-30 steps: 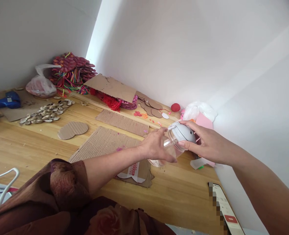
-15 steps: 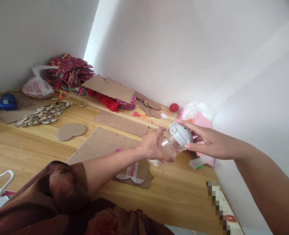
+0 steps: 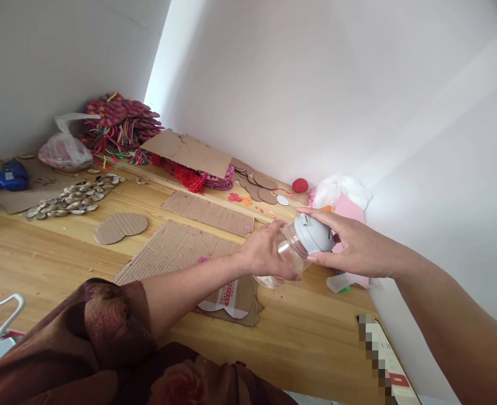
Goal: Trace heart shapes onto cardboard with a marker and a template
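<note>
Over the wooden table [image 3: 311,337], your left hand [image 3: 263,251] wraps its fingers around a tilted clear bottle [image 3: 289,256]. Your right hand [image 3: 356,243] clasps the bottle's grey lid [image 3: 315,235] between thumb and fingers.

The person wears a loose top [image 3: 251,388] of dark maroon-brown cloth, soft and full of folds. A large dull-red rose [image 3: 185,382] is printed on its near side, its petals fading into the shadowy ground. The left sleeve [image 3: 117,318] is wide and leaves the forearm uncovered, with mottled patches of rust and tan by its opening. Farther right sits a small dark knob [image 3: 240,363]; whether it's a button I can't tell. Left hand [image 3: 263,253] and right hand [image 3: 349,242] are bare.
</note>
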Motion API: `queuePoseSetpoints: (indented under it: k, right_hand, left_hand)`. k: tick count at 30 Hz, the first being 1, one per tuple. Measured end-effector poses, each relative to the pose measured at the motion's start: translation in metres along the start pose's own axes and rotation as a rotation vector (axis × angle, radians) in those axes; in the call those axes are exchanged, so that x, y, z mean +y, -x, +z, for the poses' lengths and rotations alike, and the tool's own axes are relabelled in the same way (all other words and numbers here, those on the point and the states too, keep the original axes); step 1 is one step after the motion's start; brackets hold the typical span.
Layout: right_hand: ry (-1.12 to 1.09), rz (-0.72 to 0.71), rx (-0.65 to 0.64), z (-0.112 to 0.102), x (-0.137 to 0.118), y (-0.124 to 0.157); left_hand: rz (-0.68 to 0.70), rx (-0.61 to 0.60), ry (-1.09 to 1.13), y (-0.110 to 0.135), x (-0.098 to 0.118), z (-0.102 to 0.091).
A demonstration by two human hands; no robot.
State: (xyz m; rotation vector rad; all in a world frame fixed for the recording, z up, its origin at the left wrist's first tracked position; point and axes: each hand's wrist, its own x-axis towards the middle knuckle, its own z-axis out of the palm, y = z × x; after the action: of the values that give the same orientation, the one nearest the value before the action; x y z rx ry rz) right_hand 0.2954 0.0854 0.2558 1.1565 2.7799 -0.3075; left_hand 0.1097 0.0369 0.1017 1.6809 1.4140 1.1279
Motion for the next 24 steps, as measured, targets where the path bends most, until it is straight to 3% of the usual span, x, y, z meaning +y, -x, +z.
queuePoseSetpoints:
  k: [5,8,13,18,24]
  right_hand:
    - [-0.025,0.089,0.038,-0.006,-0.002,0.002]
    - [-0.004,0.081,-0.006,-0.007,-0.006,0.002]
    - [0.071,0.095,-0.031,0.004,-0.018,-0.004]
    - [0.094,0.269,0.059,0.017,-0.018,-0.011]
    - [-0.015,0.098,-0.023,0.006,-0.008,-0.007]
  left_hand:
    - [0.005,-0.037,-0.007,0.001,0.000,0.000]
    - [0.005,-0.039,-0.004,0.000,0.000,0.001]
    - [0.005,-0.033,-0.002,-0.001,0.001,0.003]
    - [-0.013,0.030,-0.050,-0.004,0.000,0.009]
    - [-0.009,0.005,-0.036,-0.004,-0.005,0.007]
